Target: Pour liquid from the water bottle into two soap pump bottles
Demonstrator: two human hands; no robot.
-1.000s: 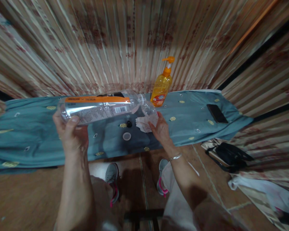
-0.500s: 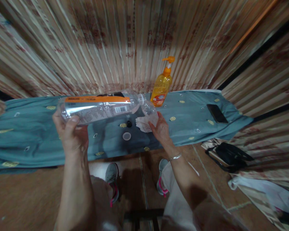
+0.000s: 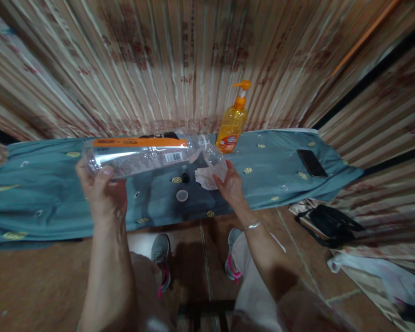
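Observation:
My left hand [image 3: 103, 184] is wrapped around the base end of a large clear plastic bottle [image 3: 141, 159] with an orange and silver label. The bottle lies almost level in the air, its neck pointing right. At that neck is the mouth of a small clear plastic container [image 3: 214, 157], tilted and gripped by the fingers of my right hand [image 3: 230, 184]. Whether the two mouths touch, I cannot tell. A crumpled white tissue [image 3: 204, 179] shows beside my right fingers. Below the bottle, a black cap [image 3: 185, 178] and a round translucent lid [image 3: 181, 196] rest on the cloth.
An orange pump bottle [image 3: 231, 127] stands at the back of the table covered by a teal cloth [image 3: 263, 170]. Towards the right end lies a black phone [image 3: 311, 163]. Pleated curtains [image 3: 166, 60] hang behind, and a black bag [image 3: 328, 223] sits low at the right.

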